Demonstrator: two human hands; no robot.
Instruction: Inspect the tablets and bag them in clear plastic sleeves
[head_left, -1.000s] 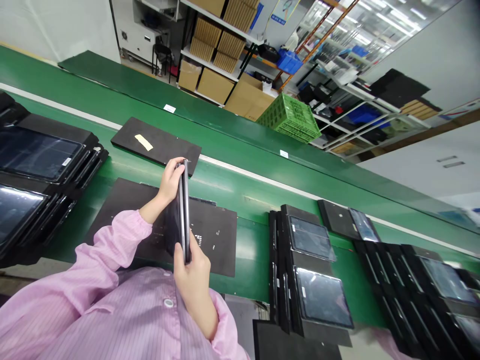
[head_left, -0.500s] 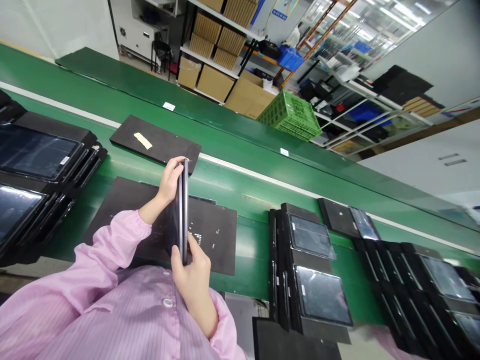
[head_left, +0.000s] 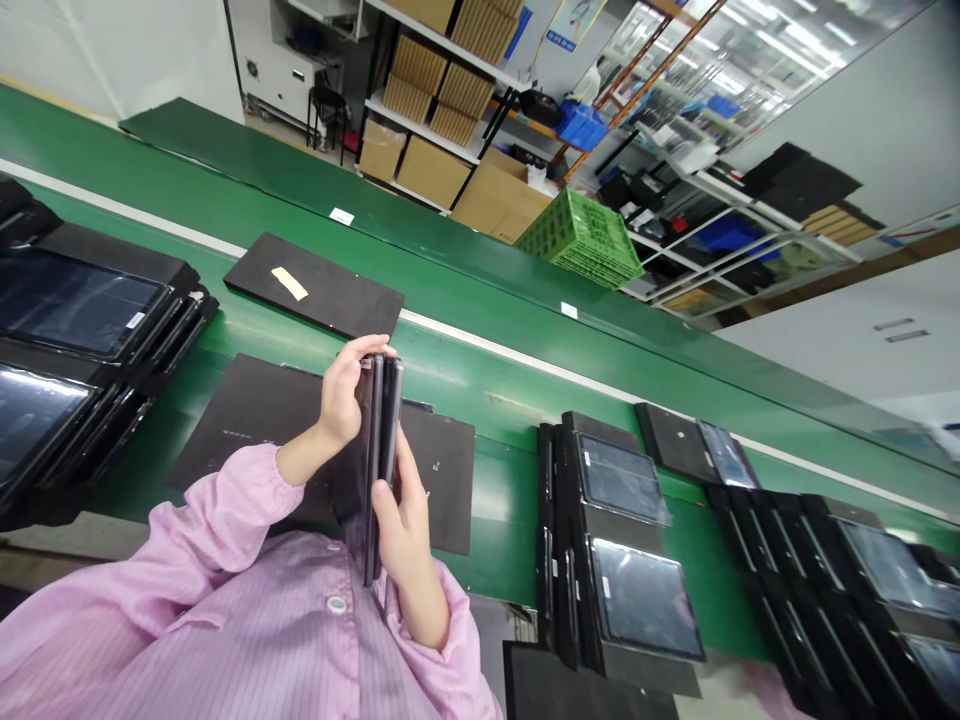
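Note:
Two thin dark tablets stand on edge face to face between my hands, close in front of my body. My left hand grips them at the far upper end, its fingers bent over the top edge. Lower down, my right hand holds them from the right, with the thumb along the near side. A narrow gap shows between the two tablets. Beneath them lies a black foam mat with small white marks. Just beyond is a black foam block bearing a strip of yellowish tape.
Stacked black foam trays with tablets stand at the left. More trays with tablets are to the right, and further stacks at the far right. The green bench runs across, with a green crate behind it.
The tablets have come nearer my body and slightly right, and a wider gap shows between them. My right hand has shifted up their right side; my left hand still holds the top.

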